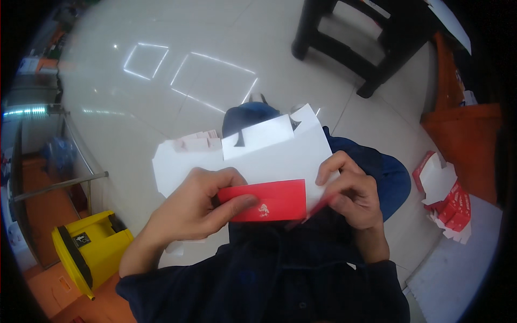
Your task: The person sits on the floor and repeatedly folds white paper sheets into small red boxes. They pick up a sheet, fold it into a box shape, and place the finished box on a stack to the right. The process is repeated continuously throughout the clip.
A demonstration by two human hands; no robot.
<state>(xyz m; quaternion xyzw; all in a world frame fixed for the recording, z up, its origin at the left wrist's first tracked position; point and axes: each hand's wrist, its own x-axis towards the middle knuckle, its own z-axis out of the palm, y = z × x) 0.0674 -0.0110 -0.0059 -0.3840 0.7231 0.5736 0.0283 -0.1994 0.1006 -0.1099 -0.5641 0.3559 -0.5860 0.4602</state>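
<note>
Across my lap lies a large cardboard box blank (280, 156), white on its inner side, with cut slots and tabs along its far edge. Its near panel (280, 196) is turned up and shows a red outer face with a small pale print. My left hand (207, 202) grips that panel's left end, the thumb flat on the red face. At the right end, my right hand (351, 191) pinches a narrow red flap of the same blank between thumb and fingers. A white section (180, 164) reaches out past my left hand.
At the right, red-and-white folded box pieces (444, 196) lie near a grey-white board (458, 269) and an orange cabinet (463, 140). A black stool (344, 48) stands far right on the tiled floor (215, 48). A yellow bin (97, 247) and a metal-framed rack (62, 188) are left.
</note>
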